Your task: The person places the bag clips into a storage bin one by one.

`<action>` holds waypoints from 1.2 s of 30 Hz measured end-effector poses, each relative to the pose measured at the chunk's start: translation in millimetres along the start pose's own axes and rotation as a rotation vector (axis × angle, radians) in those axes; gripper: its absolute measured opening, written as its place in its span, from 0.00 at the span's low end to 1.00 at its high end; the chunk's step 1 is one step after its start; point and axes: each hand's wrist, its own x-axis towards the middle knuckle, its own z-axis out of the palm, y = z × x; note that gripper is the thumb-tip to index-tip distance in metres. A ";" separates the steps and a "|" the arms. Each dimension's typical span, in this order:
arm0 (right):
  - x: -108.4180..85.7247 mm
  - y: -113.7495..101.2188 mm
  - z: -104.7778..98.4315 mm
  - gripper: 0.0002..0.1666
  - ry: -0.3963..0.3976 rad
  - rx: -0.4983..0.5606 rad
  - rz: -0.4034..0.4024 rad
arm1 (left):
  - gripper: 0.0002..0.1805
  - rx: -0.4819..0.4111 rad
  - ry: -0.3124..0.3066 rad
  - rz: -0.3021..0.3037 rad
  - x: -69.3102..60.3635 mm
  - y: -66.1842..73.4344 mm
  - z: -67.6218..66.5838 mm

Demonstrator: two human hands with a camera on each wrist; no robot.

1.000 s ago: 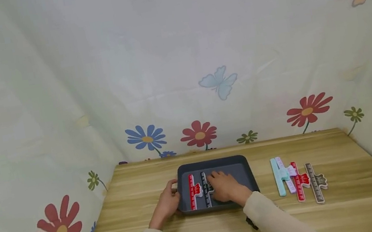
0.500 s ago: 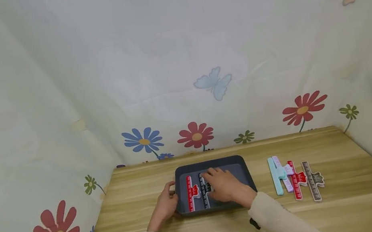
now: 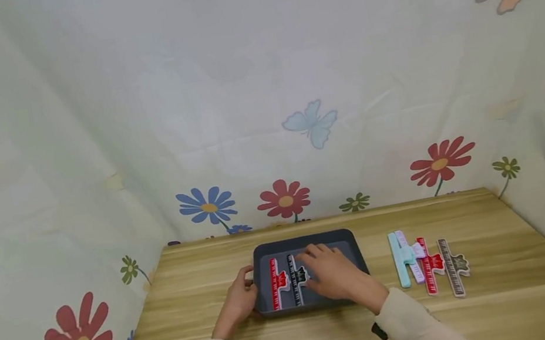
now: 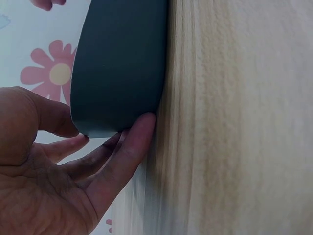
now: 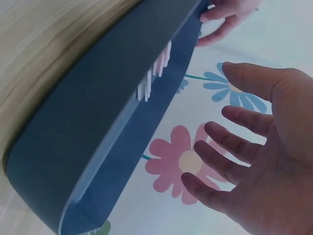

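A dark tray (image 3: 315, 239) holds a red clip (image 3: 275, 285) on its left and a black clip (image 3: 295, 282) beside it, both lying lengthwise. My left hand (image 3: 241, 301) rests at the tray's left side; the left wrist view shows its fingertips (image 4: 142, 125) touching the tray's end wall (image 4: 115, 78), fingers fairly straight. Over the tray, just right of the black clip, my right hand (image 3: 336, 274) hovers with fingers apart. In the right wrist view, nothing is between the spread fingers of the right hand (image 5: 259, 152).
Right of the tray on the wooden table (image 3: 505, 252) lie a mint clip (image 3: 400, 262), a lilac clip (image 3: 418, 272), a red clip (image 3: 429, 276) and a dark grey clip (image 3: 450, 269). The mint and lilac ones overlap. A flowered curtain (image 3: 225, 142) stands behind.
My right hand has drawn slightly right and away from the black clip, uncovering its handle. The left hand keeps its place at the tray. The head view has shifted a little.
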 end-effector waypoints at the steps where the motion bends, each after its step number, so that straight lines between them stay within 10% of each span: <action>1: -1.2 0.1 -1.7 0.34 0.007 0.001 0.002 | 0.28 0.000 -0.001 -0.002 0.1 0.1 0.0; 36: -48.1 52.4 -26.6 0.33 0.161 -0.016 0.051 | 0.28 0.013 -0.012 -0.005 1.7 -1.1 -1.6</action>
